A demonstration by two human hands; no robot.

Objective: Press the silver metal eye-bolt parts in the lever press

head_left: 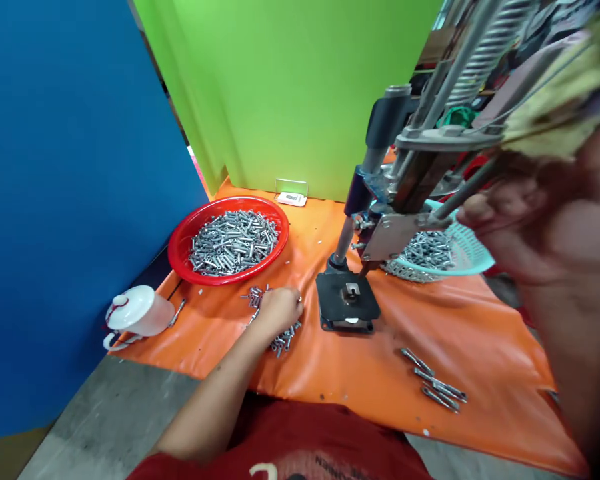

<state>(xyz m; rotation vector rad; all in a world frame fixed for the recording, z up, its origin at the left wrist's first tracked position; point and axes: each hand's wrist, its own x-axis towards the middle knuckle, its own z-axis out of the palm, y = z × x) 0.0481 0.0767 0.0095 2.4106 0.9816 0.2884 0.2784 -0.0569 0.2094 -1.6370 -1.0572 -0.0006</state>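
Note:
My left hand (280, 310) is closed over a loose pile of small metal tubes (283, 341) on the orange cover. The bright end of one metal tube (300, 299) shows at its fingertips. At the right, my right hand (523, 210), blurred, has its fingers wrapped round the handle of a hand press, near a yellow cloth (550, 123). Between the hands stands the hand press (395, 237), tilted in view. Its black base (337, 303) carries a small metal fixture (351, 292), in which I make out no tube.
A red basin (180, 263) full of metal tubes stands behind my left hand. Behind the press is a light-blue basket (473, 250) with more parts. Several longer metal pieces (435, 383) lie front right. A white lidded mug (147, 312) sits at the left edge, beside a blue partition (75, 167).

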